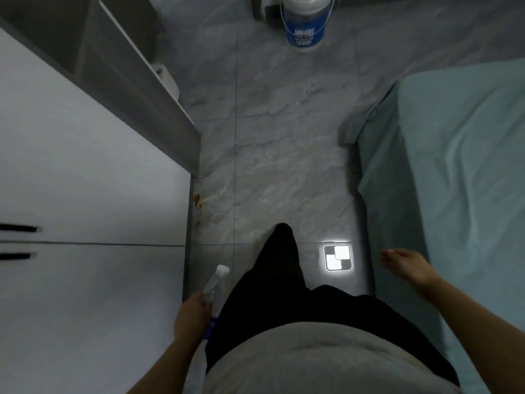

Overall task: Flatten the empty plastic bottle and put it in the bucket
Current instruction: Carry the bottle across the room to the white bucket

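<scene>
My left hand (pixel 191 318) grips a clear plastic bottle (pixel 216 282) with a white cap and a blue label, held low beside my left leg with the cap pointing forward. The bottle looks round, not crushed. My right hand (pixel 406 265) hangs free at my right side with its fingers apart and nothing in it, close to the bed's edge. A white bucket (pixel 306 22) with a blue label and a wire handle stands on the floor far ahead, at the top of the view.
A white cabinet (pixel 85 194) with grey trim runs along the left. A bed with a pale green sheet (pixel 454 172) fills the right. Grey marble floor tiles (pixel 278 143) form a corridor between them. A bright light reflection (pixel 338 257) lies on the floor.
</scene>
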Action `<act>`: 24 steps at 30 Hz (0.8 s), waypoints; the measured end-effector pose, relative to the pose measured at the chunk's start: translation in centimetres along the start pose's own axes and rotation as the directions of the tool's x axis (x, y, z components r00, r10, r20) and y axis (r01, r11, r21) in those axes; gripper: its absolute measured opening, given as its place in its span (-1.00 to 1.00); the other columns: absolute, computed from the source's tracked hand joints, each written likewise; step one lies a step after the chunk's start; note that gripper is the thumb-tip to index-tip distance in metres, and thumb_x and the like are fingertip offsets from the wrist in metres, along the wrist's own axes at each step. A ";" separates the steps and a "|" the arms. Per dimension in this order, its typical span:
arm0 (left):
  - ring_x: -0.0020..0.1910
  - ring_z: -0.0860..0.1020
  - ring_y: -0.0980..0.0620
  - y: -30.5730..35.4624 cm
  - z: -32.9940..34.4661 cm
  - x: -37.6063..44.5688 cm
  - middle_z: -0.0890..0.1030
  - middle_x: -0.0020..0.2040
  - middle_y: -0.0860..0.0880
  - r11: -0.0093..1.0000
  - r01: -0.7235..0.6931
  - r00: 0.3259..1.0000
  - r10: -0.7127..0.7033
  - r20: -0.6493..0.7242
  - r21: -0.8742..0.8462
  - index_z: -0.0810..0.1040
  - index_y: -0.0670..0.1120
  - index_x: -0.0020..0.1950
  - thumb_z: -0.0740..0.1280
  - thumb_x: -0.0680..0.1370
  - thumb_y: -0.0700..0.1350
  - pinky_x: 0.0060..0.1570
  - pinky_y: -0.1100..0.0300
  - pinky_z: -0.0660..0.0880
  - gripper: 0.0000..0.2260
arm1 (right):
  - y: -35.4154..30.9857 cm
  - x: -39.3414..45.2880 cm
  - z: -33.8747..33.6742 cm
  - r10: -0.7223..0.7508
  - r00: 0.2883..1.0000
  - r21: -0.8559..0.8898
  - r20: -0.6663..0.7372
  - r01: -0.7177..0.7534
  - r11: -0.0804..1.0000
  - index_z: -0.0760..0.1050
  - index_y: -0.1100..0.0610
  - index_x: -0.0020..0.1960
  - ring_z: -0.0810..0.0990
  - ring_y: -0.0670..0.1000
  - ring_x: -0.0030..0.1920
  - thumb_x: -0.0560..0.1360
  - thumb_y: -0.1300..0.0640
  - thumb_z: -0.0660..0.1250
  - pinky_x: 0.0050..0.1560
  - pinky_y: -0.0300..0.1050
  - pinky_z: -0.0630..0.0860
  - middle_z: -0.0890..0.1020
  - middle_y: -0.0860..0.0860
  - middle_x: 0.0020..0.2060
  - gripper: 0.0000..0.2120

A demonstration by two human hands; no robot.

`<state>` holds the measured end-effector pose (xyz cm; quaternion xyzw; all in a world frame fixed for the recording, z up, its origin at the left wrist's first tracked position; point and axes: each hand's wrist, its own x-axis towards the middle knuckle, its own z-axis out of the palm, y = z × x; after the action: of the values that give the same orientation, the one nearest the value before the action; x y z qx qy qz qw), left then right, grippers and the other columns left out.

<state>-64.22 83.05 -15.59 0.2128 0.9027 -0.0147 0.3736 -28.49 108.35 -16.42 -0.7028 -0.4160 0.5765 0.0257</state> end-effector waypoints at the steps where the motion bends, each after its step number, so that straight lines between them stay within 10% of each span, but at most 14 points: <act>1: -0.34 0.49 -0.05 1.5 -1.0 1.4 0.65 -0.18 -0.22 1.000 -0.023 1.000 0.023 0.005 0.015 0.54 -0.23 -0.15 0.17 0.55 -0.14 -0.28 0.18 0.41 -0.78 | -0.6 0.5 -0.3 0.016 1.000 -0.017 -0.013 -0.016 1.000 0.48 0.50 0.06 0.51 0.14 -0.05 0.56 0.22 0.13 -0.25 -0.16 0.38 0.56 0.46 0.07 -0.67; 12: -0.07 0.59 -0.28 22.0 -11.9 13.5 0.62 -0.04 -0.37 0.950 -0.303 0.951 0.307 -0.044 0.077 0.50 -0.31 0.00 0.17 0.57 -0.13 -0.09 -0.03 0.50 -0.76 | -7.3 5.3 -3.9 0.283 0.954 0.127 -0.100 -0.269 0.955 0.42 0.48 0.17 0.48 0.19 -0.12 0.56 0.25 0.13 -0.16 -0.02 0.39 0.52 0.27 -0.01 -0.68; 24: -0.17 0.59 -0.22 36.7 -14.9 20.6 0.63 -0.13 -0.34 0.977 -0.205 0.977 0.208 -0.045 0.060 0.49 -0.25 -0.19 0.16 0.56 -0.19 -0.21 0.08 0.44 -0.79 | -24.4 19.3 -11.2 0.154 0.983 0.147 -0.095 -0.139 0.979 0.46 0.46 0.12 0.48 0.13 -0.12 0.56 0.23 0.11 -0.29 -0.18 0.34 0.53 0.24 -0.07 -0.69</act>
<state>-72.70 126.87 -14.01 0.3161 0.8842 0.0048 0.3438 -32.91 141.08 -15.33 -0.7577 -0.3195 0.5664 0.0542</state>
